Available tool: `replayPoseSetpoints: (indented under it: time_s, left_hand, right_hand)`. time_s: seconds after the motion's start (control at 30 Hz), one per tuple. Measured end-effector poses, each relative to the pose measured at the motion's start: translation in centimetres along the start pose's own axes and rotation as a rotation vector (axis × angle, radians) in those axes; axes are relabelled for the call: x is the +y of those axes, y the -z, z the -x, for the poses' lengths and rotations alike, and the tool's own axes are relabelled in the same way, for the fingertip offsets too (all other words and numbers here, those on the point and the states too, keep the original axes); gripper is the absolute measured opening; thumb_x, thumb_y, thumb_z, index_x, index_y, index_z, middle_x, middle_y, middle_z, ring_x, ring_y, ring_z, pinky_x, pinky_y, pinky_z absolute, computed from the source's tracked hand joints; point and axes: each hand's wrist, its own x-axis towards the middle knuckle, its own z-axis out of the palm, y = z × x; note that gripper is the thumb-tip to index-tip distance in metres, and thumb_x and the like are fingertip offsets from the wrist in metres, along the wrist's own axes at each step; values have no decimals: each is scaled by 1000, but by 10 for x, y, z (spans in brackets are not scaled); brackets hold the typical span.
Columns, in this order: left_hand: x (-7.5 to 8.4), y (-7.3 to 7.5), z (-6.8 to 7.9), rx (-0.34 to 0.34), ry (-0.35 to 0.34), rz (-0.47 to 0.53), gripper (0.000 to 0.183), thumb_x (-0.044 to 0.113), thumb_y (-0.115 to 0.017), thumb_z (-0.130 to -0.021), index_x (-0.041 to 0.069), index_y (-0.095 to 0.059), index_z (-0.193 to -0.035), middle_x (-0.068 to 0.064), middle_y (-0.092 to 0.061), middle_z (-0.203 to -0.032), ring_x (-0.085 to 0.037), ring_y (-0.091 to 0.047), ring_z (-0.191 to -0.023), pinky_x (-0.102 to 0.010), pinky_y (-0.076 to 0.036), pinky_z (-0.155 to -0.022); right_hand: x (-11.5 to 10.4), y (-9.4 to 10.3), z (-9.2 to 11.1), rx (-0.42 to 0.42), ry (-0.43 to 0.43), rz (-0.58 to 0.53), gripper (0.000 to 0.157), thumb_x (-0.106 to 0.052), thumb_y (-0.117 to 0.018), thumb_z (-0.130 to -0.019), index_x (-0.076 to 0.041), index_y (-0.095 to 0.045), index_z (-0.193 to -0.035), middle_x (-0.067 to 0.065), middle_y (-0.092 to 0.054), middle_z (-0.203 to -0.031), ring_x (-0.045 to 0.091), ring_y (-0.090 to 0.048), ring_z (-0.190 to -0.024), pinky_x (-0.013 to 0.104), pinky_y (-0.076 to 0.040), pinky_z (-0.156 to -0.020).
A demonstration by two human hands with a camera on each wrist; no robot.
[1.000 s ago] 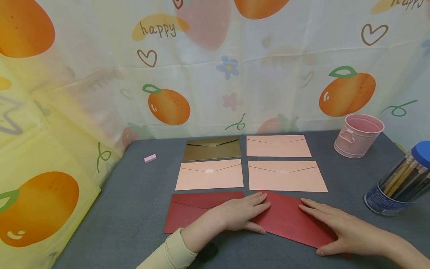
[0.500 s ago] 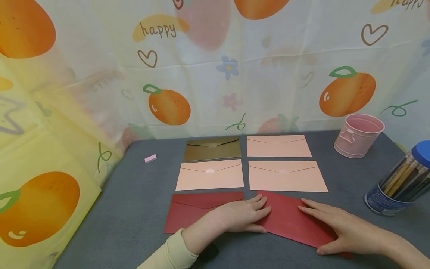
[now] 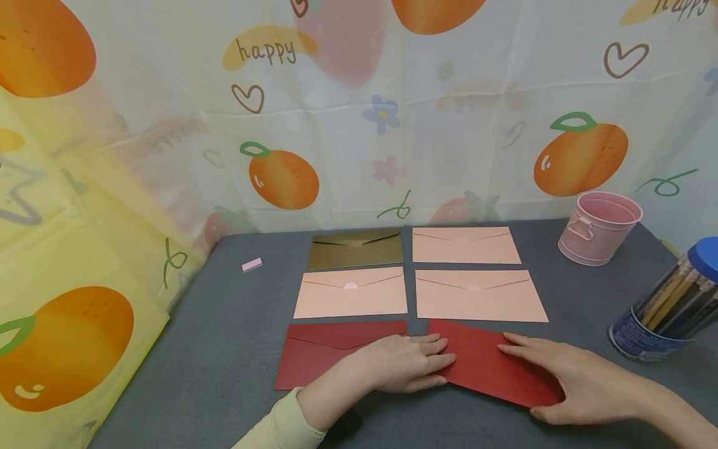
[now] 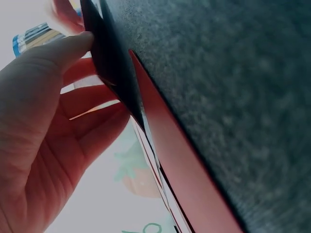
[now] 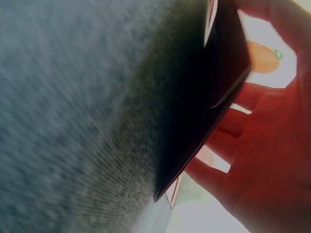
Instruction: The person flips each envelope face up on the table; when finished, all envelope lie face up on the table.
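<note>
A plain red envelope lies at a slant between my two hands, its near edge lifted slightly off the table. My left hand holds its left end, thumb at the near edge and fingers over the top. At its right end my right hand grips it between thumb and spread fingers. In the left wrist view, the dark underside of the held envelope faces the table. The right wrist view shows that underside too, with a flap edge. Another red envelope lies flap up, partly hidden by my left forearm.
Behind are a gold-brown envelope and three pale pink envelopes, including one with a white round sticker. A pink bucket and a blue-lidded pencil jar stand right. A small lilac block lies left on the grey table.
The held red envelope has risen slightly, and its near right corner no longer shows beyond my right hand. My left fingers have shifted a little over its left end.
</note>
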Motion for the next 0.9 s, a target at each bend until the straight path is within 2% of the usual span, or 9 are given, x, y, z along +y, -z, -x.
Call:
replayPoseSetpoints:
  time_s: [0.1, 0.23, 0.57, 0.73, 0.83, 0.9]
  left_hand:
    - [-1, 0, 2, 74, -27, -46, 46, 41, -47, -102, 21, -51, -144, -1, -49, -146, -12, -42, -135, -24, -44, -99]
    - [-3, 0, 2, 175, -55, -78, 43, 39, -47, -103, 21, -55, -141, 2, -55, -140, -9, -48, -130, -20, -43, -98]
    - [-11, 0, 1, 353, -104, 1, 37, 37, -54, -100, 22, -62, -132, 10, -64, -127, -1, -58, -115, -15, -46, -89]
    - [-14, -1, 0, 534, -141, 0, 30, 34, -64, -95, 21, -70, -121, 13, -70, -111, 3, -65, -99, -10, -47, -78]
    - [-17, -1, -1, 659, -163, -9, 25, 31, -70, -91, 21, -73, -114, 15, -72, -102, 5, -66, -91, -7, -46, -73]
    - [-19, -1, -2, 717, -175, -1, 23, 30, -72, -89, 21, -74, -111, 15, -72, -98, 7, -65, -87, -6, -45, -72]
  right_hand:
    - [3, 3, 0, 1, 12, -38, 77, -49, -74, -82, -36, -39, -148, -4, -44, -147, 15, -50, -118, 38, -52, -81]
    - [7, 7, 0, 11, 74, -77, 73, -40, -73, -85, -32, -40, -149, -3, -46, -145, 10, -50, -117, 33, -51, -82]
    - [11, 18, -1, 67, 232, -161, 56, -21, -73, -87, -27, -54, -139, -3, -59, -133, 6, -56, -115, 27, -51, -84]
    - [12, 24, -1, 113, 292, -230, 48, -11, -72, -87, -23, -61, -132, -5, -65, -123, 7, -61, -109, 21, -50, -84]
    - [11, 28, -2, 148, 275, -263, 42, -8, -73, -87, -22, -66, -126, -5, -69, -114, 6, -64, -96, 20, -51, -75]
    - [11, 31, -2, 174, 242, -285, 38, -8, -74, -86, -22, -69, -122, -6, -71, -107, 5, -63, -87, 21, -50, -66]
